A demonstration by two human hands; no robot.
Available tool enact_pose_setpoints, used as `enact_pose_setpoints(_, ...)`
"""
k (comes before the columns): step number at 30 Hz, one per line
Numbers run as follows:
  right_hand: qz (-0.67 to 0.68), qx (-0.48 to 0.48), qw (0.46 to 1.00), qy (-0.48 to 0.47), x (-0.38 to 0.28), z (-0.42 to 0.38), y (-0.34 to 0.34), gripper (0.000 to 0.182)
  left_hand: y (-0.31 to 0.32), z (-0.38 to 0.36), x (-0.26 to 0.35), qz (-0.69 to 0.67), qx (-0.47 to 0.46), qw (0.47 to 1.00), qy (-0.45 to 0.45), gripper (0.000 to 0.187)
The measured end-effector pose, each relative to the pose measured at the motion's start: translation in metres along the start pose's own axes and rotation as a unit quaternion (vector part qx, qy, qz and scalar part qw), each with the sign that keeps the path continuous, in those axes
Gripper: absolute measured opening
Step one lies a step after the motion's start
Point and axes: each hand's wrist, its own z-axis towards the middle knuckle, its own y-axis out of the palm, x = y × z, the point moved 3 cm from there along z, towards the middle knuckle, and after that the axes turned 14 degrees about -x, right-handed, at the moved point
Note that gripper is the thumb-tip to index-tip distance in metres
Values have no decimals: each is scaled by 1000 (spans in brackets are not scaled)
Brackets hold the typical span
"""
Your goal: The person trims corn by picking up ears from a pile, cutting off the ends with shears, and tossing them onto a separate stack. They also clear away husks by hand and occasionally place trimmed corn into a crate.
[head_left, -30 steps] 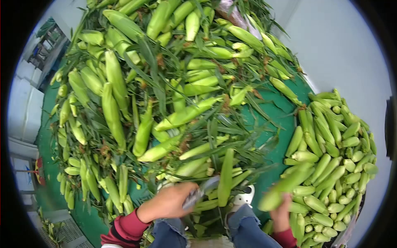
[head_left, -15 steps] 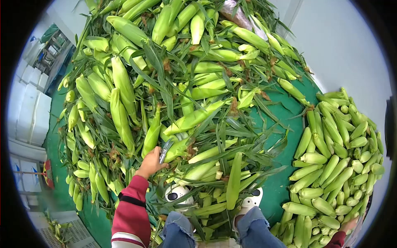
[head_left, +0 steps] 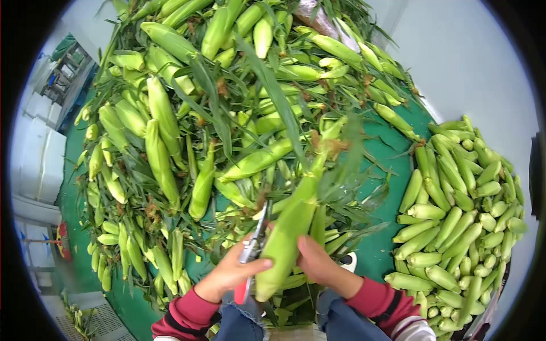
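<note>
Corn ear slants between the left hand and the right hand, narrow end away from the body. The left wraps the shears, blades forward, thumb pressed across onto the ear. The right thumb stands against its other side; whether the hidden fingers close cannot be told. Red sleeves angle inward.

Lower frame: maroon fabric sleeves carried black and white bands; blue denim trousers, bottom centre, showed frayed edges.
</note>
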Motion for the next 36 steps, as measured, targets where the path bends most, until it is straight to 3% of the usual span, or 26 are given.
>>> enact_pose_setpoints(2, 126, 35, 991, -25, -10, 5, -5, 62, 17, 15, -9, 3, 24, 1000, 14, 51)
enact_pose_setpoints(6, -9, 236, 967, -95, -32, -17, -36, 56, 18, 20, -19, 35, 27, 999, 3, 46)
enact_pose_setpoints(7, 43, 269, 956, -109, -33, -24, -51, 55, 17, 17, -20, 48, 25, 999, 1, 46)
enact_pose_setpoints(9, 149, 243, 944, -163, -45, -34, -67, 52, 20, 10, -20, -13, -11, 999, -27, 52)
enact_pose_setpoints(12, 200, 233, 925, -224, -56, -40, -69, 45, 24, -2, -16, -117, -94, 987, -57, 63)
enact_pose_setpoints(16, 207, 279, 907, -236, -57, -40, -81, 46, 36, -14, -25, -220, -193, 947, -133, 63)
enact_pose_setpoints(23, -43, 385, 863, -325, -56, -36, -60, 50, 69, 0, -44, -414, -175, 872, -191, 56)
enact_pose_setpoints(25, -116, 430, 819, -361, -56, -35, -55, 54, 76, 7, -47, -399, -173, 880, -190, 54)
enact_pose_setpoints(32, -100, 347, 880, -307, -47, -29, -29, 67, 63, 45, -54, -295, -125, 942, -95, 51)
enact_pose_setpoints(34, -71, 332, 894, -291, -54, -26, -28, 70, 57, 32, -55, -277, -123, 942, -146, 46)
enact_pose_setpoints(36, -37, 342, 900, -268, -54, -30, -29, 59, 49, 13, -58, -275, -127, 935, -182, 39)
